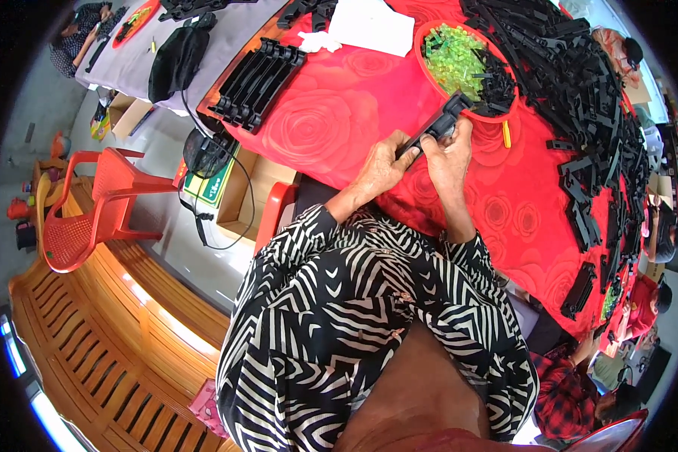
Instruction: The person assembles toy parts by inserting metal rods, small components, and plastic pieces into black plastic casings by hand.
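Both hands grip one long black plastic part, held slantwise over the near edge of the red table. My left hand pinches its lower end. Around its middle and upper end, my right hand is closed with the thumb pressed along it. Just beyond the part's upper end stands a red bowl holding small yellow-green translucent pieces and small black pieces. Off to the left, several similar black parts lie side by side in a row.
A large heap of black parts spreads along the right of the red cloth. White paper lies at the back, a yellow stick by the bowl. A red chair and wooden bench stand left. Other people sit at right.
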Demonstrator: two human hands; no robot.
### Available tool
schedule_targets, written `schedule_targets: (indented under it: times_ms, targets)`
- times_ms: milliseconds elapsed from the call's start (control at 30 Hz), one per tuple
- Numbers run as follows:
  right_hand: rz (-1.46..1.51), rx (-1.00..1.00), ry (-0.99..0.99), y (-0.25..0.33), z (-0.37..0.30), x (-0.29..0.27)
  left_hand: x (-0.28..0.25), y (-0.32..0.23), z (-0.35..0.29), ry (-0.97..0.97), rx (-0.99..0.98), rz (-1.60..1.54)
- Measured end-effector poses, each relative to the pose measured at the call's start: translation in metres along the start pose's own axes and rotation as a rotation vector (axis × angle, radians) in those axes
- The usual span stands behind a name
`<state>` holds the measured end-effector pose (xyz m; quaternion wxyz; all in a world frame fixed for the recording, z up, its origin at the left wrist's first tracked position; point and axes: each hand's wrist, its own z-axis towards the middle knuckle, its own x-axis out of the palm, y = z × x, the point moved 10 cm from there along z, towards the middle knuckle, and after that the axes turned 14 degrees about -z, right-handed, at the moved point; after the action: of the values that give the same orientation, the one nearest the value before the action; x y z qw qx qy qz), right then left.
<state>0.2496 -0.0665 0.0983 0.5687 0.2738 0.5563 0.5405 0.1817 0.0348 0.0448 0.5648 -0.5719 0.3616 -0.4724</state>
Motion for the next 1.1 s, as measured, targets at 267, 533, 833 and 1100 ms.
schedule_targets:
  times_ms: [267, 533, 833, 1100]
  targets:
    - [0.157, 0.009, 0.118, -0.007, 0.005, -0.011, -0.004, 0.015, 0.000, -0.038, -0.175, -0.274]
    - [0.109, -0.006, -0.071, 0.000, 0.013, -0.049, 0.003, 0.011, -0.009, -0.013, -0.214, -0.350]
    - [0.031, -0.067, -0.034, 0.007, 0.008, -0.047, 0.007, 0.008, -0.014, -0.003, -0.244, -0.404]
    - [0.100, 0.020, 0.022, 0.008, 0.004, -0.037, 0.003, 0.011, -0.015, -0.027, -0.196, -0.308]
